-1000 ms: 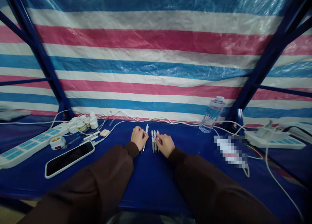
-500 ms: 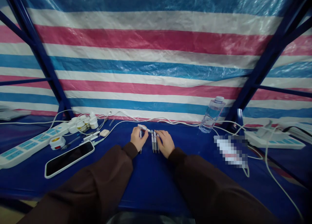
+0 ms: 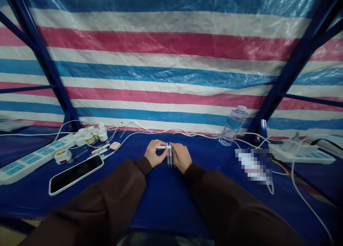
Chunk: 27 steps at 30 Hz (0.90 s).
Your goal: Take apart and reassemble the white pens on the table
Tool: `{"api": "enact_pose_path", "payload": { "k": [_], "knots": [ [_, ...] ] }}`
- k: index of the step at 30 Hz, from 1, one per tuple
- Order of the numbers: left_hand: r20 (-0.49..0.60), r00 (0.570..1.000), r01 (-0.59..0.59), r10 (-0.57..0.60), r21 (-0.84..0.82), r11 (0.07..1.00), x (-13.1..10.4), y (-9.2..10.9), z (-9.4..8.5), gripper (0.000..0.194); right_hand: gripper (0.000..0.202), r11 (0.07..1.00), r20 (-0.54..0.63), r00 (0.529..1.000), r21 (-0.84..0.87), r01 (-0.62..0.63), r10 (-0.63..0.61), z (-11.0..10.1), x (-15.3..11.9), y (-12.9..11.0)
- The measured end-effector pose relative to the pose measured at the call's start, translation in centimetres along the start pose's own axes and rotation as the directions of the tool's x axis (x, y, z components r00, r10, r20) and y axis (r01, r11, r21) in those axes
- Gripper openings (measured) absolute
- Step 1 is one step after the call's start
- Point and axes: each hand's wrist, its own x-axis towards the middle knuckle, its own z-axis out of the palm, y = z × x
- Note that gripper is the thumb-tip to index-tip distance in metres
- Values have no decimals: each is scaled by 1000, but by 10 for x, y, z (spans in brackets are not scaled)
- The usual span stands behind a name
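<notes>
A white pen (image 3: 161,147) lies crosswise in my left hand (image 3: 152,154), pinched between thumb and fingers. Its right end reaches over the upper ends of several grey-and-white pens (image 3: 169,159), which lie side by side on the blue table with their tips towards me. My right hand (image 3: 182,156) is closed at the right side of this row, the thumb along the rightmost pen and the fingertips at the upper ends. Whether these fingertips also touch the crosswise pen, I cannot tell. A further tip shows just below my left hand, mostly hidden.
To the left are a phone (image 3: 76,175), a long power strip (image 3: 40,159) with plugs, a white adapter (image 3: 63,156) and an earphone case (image 3: 115,146). A water bottle (image 3: 232,126) and another power strip (image 3: 302,155) stand right. White cables (image 3: 187,133) run along the back.
My left hand has turned the white pen from a slant to nearly level and brought it lower, across the row. My right hand has hardly moved.
</notes>
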Motion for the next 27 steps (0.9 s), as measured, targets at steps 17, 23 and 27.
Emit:
{"api": "enact_pose_path", "payload": {
  "k": [17,23,27],
  "knots": [
    [-93,994,91,-66,307,947,3,-11,3,30,32,995,-4,995,-11,-95,95,10,0,8],
    [31,995,69,-95,473,878,1,-10,3,28,30,997,-56,995,6,-76,76,13,0,9],
    [157,984,-9,-88,534,845,1,-9,2,28,31,998,-89,995,-40,-49,45,11,-1,9]
  ]
}}
